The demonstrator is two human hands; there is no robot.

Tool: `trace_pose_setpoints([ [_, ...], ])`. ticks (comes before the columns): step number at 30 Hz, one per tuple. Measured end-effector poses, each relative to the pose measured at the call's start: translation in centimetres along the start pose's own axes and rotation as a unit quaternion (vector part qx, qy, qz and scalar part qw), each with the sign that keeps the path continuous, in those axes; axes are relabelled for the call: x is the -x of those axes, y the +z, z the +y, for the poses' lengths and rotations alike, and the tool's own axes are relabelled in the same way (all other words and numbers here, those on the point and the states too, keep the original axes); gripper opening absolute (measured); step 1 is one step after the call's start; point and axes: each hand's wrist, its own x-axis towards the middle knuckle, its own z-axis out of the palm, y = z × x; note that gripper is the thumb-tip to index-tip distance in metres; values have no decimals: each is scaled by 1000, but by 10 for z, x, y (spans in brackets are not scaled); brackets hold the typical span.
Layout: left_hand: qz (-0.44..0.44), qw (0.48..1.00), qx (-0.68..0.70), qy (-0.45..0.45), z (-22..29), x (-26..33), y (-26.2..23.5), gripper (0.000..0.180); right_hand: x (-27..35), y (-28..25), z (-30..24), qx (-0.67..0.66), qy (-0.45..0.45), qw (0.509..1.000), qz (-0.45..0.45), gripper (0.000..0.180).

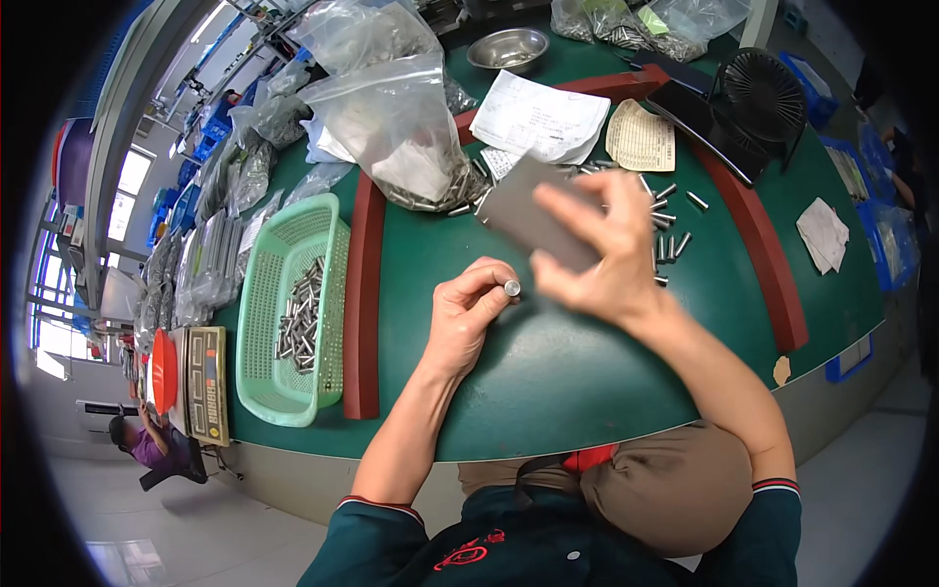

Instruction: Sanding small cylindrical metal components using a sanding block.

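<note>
My left hand (469, 311) rests on the green table (548, 372) and pinches a small silver metal cylinder (512, 288) upright between thumb and fingers. My right hand (606, 249) is blurred just right of it and grips a flat grey card (523, 210) above the tabletop. Loose metal cylinders (670, 220) lie scattered behind my right hand.
A green plastic basket (284, 245) with several metal cylinders sits left, beside a red rail (364, 293). Clear bags of parts (401, 127), papers (543, 117), a steel bowl (507, 47), a black fan (763, 98) and a scale (201, 386) surround the work area.
</note>
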Motion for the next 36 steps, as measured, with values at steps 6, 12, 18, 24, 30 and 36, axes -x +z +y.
trace_pose_setpoints([
  [6,126,975,141,-115,-10,8,1,35,10,-9,-35,-122,-117,983,-71,57],
  [12,67,995,27,-63,0,7,1,12,3,-9,-25,-91,-68,993,-20,61],
  [18,32,996,-73,35,1,2,-1,7,2,-1,0,25,-17,1000,-6,61],
  [24,55,992,-107,37,3,0,4,6,3,2,-9,-15,-21,1000,-8,62],
  [30,97,993,27,-53,-7,6,6,16,9,0,-31,-84,-76,993,-36,56],
  [36,169,973,79,-134,9,10,11,25,5,-4,-38,-166,-78,982,-38,57],
])
